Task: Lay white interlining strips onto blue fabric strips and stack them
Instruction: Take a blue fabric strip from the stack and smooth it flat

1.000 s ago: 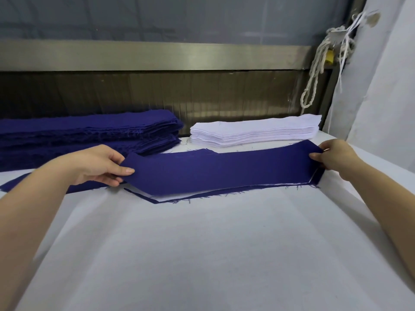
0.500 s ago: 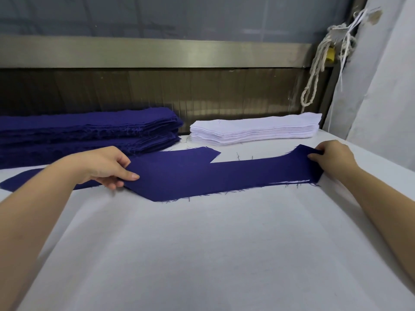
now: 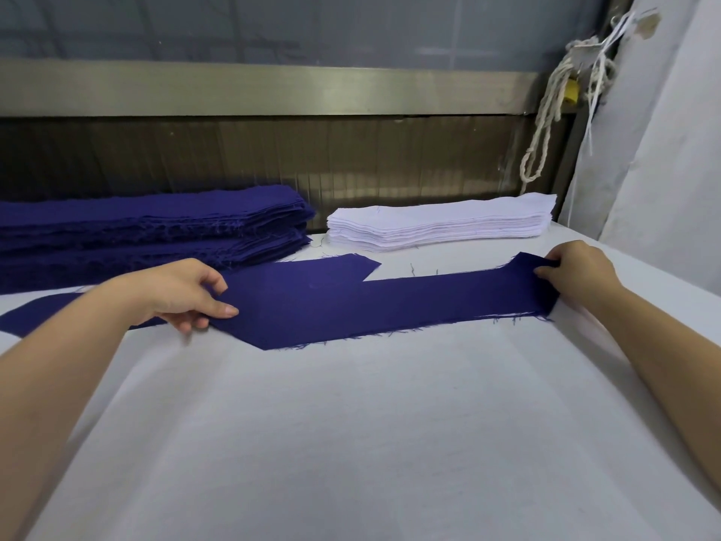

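Note:
A long blue fabric strip (image 3: 390, 306) lies flat across the white table, on top of a small stack of earlier strips. My left hand (image 3: 183, 292) pinches its left end with thumb over and fingers under the edge. My right hand (image 3: 577, 273) grips its right end, fingers curled round the fabric. A sliver of white interlining peeks out below the right end. Another blue strip (image 3: 324, 267) juts out beneath, towards the back. A tall pile of blue strips (image 3: 148, 232) sits at the back left, and a pile of white interlining strips (image 3: 441, 222) at the back right.
The white padded table (image 3: 370, 443) stretches wide towards me. A metal rail and dark panel (image 3: 273, 158) close off the back. White cords (image 3: 550, 111) hang at the back right beside a white cloth-covered wall.
The held blue strip has come down from slightly lifted to lying flat on the stack, covering the white interlining that showed below its edge. Both hands stay at its ends.

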Motion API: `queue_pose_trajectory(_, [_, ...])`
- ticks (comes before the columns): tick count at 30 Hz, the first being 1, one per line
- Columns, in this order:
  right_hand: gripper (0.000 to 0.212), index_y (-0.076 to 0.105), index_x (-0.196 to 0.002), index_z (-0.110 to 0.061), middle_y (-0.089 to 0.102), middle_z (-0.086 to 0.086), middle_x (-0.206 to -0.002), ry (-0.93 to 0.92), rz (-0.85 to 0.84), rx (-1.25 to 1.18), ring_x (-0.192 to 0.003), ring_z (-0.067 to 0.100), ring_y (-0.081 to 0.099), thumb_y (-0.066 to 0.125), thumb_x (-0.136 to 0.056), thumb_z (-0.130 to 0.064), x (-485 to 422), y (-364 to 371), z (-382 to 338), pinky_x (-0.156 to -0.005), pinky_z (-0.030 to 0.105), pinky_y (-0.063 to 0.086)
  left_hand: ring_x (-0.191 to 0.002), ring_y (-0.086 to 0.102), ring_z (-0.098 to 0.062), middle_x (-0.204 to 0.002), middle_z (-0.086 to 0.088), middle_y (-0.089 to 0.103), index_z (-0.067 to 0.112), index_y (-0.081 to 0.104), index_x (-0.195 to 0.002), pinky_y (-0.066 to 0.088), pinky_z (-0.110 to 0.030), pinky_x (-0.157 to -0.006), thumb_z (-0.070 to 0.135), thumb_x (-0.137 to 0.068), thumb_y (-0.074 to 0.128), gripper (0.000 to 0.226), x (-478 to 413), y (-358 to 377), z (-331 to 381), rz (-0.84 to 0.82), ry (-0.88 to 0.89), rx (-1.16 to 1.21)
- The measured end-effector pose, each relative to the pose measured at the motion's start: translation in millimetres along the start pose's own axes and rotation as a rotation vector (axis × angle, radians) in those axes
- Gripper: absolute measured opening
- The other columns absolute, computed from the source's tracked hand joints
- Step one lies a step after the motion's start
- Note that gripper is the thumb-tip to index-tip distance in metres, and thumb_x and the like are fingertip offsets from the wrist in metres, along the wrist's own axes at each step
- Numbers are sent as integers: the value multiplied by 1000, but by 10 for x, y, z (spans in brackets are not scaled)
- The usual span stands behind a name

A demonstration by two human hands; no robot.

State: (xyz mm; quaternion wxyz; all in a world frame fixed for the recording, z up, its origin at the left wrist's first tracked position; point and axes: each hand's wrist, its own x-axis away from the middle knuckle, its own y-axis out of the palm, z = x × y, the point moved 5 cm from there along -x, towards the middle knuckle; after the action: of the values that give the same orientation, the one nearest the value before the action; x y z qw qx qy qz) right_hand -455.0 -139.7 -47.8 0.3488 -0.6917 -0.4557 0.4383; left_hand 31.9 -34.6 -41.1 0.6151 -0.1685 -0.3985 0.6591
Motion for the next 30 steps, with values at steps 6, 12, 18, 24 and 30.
queue_pose_trajectory(6, [26,64,-88,2,63,19,-94,-1,-59,57,-87,35,53,61,-90,-24,9,55,8,-71,35,40,-38,48,-12,-47,-2,57,14,54,-103,37,-19,-36,17,-78,77,34,-21,18,28,4,5,-121])
queue_pose_trajectory(12, [42,56,-90,-5,57,15,-102,67,-162,129,-104,37,49,58,-89,-47,21,89,-4,-83,39,41,-55,49,-19,-80,-6,60,17,55,-97,35,-23,-43,41,-72,78,42,-39,24,44,42,36,-270])
queue_pose_trajectory(18, [30,53,-84,-5,58,15,-96,57,-194,55,-102,38,49,60,-90,-33,42,108,-46,-80,38,40,-89,61,-27,-108,-9,60,12,54,-109,53,-35,-69,36,-73,78,50,-49,49,104,57,103,-398])
queue_pose_trajectory(24, [19,58,-91,-2,57,14,-93,-24,-141,-5,-91,34,51,63,-88,-19,46,104,-84,-72,35,38,-76,53,-19,-82,-2,59,10,60,-82,42,-30,-69,28,-79,75,23,-29,97,173,30,189,-444])
queue_pose_trajectory(30, [15,56,-96,-3,54,13,-93,-51,-74,-62,-84,28,45,61,-89,-16,22,71,-89,-70,33,33,-74,59,-20,-81,-2,65,11,63,-82,48,-35,-71,18,-79,74,14,29,120,250,23,220,-336])
